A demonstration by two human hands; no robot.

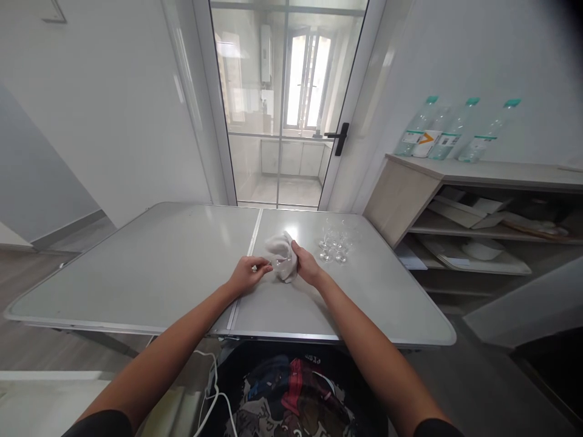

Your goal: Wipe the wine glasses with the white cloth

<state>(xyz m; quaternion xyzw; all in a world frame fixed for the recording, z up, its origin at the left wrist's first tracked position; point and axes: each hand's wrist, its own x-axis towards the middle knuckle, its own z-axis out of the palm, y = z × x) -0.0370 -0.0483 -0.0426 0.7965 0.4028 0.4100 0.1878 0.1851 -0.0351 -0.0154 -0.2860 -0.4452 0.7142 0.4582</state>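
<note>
My right hand (306, 264) is closed around a white cloth (288, 246), bunched up just above the table. Partly wrapped in that cloth is a small clear stemmed glass (279, 264); most of its shape is hidden. Thumb and fingers of my left hand (249, 273) are pinched together at the glass's left end, beside the cloth. To the right of my right hand, several small clear stemmed glasses (337, 246) stand grouped on the table.
The pale grey folding table (150, 273) has a metal seam across it. Behind it is a glass door (255, 164) with a black handle. At right, a wooden shelf (405, 188) carries several plastic bottles (449, 139) on top. White cables (214, 388) hang near the front edge.
</note>
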